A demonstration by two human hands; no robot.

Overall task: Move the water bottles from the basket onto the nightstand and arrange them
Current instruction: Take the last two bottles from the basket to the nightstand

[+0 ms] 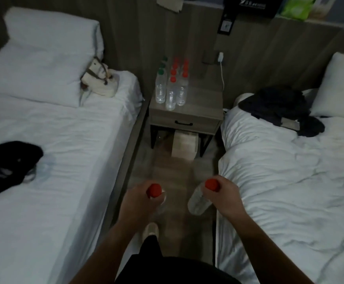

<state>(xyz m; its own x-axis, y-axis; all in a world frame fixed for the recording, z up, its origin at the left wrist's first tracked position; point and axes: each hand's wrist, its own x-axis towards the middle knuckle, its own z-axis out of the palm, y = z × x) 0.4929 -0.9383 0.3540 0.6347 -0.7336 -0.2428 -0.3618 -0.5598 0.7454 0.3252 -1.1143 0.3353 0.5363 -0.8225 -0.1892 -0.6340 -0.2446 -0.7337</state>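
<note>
I stand in the aisle between two beds, holding one clear water bottle in each hand. My left hand (141, 198) grips a red-capped bottle (154, 191) by its neck; most of its body is hidden below the hand. My right hand (224, 194) grips another red-capped bottle (198, 201), whose clear body hangs down to the left. Ahead, the grey wooden nightstand (204, 103) carries several upright bottles (171, 87) in rows on its left part, some with green caps, most with red. No basket is in view.
A white bed (54, 150) with pillows, a small bag (99, 78) and dark clothing lies on the left. Another white bed (290, 181) with dark clothes lies on the right. A white box (184, 146) sits under the nightstand. A charger cable (222, 72) hangs from the wall.
</note>
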